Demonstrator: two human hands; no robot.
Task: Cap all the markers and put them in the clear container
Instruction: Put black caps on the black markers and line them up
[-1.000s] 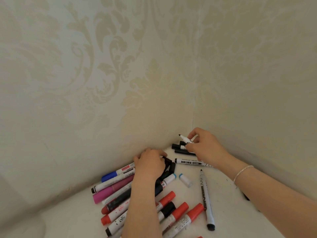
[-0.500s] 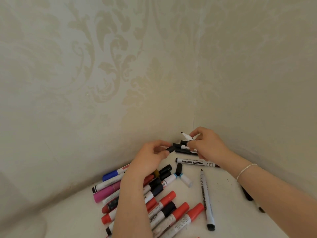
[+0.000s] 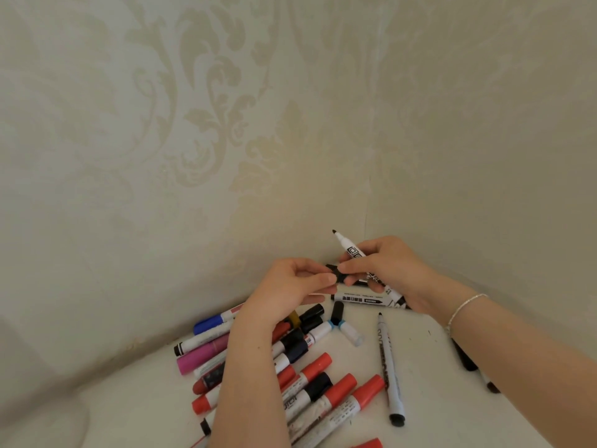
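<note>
My right hand grips a white marker whose bare black tip points up and left. My left hand pinches a small black cap between thumb and fingers, and my right thumb touches that cap too. Both hands hover above the table's back corner. Several markers lie below them: red-capped ones, a pink one, a blue one and black-capped ones. An uncapped thin marker lies at the right. No clear container is in view.
A white table fits into a corner of patterned beige walls. A white-and-black marker lies just under the hands. A loose black cap and a blue-ringed marker sit mid-table. Dark markers lie under my right forearm.
My left hand lifted a black cap from the pile and brought it up to the right hand. The right hand raised the uncapped marker, and both hands now meet at the cap.
</note>
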